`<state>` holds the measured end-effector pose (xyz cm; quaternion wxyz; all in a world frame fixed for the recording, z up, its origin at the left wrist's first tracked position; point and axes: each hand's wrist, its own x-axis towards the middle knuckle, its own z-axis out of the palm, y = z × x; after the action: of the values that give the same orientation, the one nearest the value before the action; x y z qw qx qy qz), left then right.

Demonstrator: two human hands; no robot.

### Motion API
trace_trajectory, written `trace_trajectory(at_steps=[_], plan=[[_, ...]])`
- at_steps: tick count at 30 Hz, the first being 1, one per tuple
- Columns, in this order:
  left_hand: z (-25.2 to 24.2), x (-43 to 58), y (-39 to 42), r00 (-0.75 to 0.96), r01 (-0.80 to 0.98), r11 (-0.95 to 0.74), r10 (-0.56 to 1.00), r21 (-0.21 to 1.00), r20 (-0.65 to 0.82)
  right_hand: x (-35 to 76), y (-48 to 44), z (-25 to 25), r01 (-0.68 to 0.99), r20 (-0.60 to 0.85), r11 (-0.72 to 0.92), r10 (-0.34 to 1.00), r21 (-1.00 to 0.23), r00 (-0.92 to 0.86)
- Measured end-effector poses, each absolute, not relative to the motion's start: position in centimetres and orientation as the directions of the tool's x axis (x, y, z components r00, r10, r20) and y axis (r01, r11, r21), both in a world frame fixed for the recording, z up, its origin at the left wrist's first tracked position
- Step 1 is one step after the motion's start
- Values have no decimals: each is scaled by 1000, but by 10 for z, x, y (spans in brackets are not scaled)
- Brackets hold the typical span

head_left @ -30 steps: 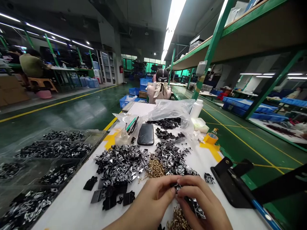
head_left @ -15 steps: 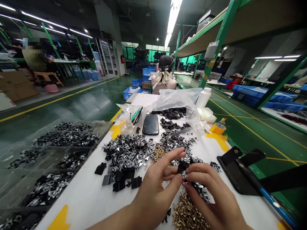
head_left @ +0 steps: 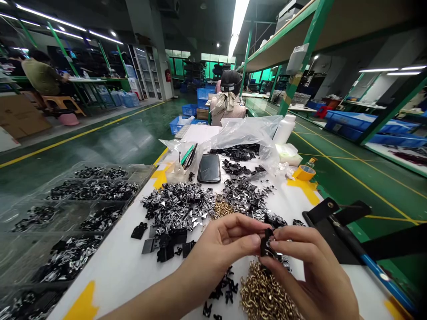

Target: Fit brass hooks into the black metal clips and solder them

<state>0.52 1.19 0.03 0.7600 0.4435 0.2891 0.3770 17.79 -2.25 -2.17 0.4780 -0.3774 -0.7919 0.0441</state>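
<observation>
My left hand point(head_left: 220, 251) and my right hand point(head_left: 310, 271) meet low in the middle of the view, above the white table point(head_left: 126, 266). Both pinch one small black metal clip point(head_left: 267, 243) between thumb and fingertips. Just under the hands lies a heap of small brass hooks point(head_left: 263, 295). Ahead of them spread a pile of shiny black-and-silver clips point(head_left: 178, 209), a second such pile point(head_left: 247, 198) and a few flat black plates point(head_left: 163, 249).
Clear bags of parts point(head_left: 66, 209) lie along the table's left. A black phone point(head_left: 209, 168), a plastic bag point(head_left: 247, 133), a white bottle point(head_left: 283, 130) and yellow tape point(head_left: 302, 173) sit farther off. A black tool point(head_left: 336, 231) lies right. A person point(head_left: 228, 102) sits beyond.
Both hands have risen off the table with the small black clip pinched between them. The view has tilted down, so more brass hooks show near the bottom edge.
</observation>
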Motion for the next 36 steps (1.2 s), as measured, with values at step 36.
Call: trace_trajectory(at_steps=[36], plan=[[1, 4, 2, 498, -338, 194, 867, 921, 1, 185, -22, -10, 587, 704, 738, 608, -332, -366]])
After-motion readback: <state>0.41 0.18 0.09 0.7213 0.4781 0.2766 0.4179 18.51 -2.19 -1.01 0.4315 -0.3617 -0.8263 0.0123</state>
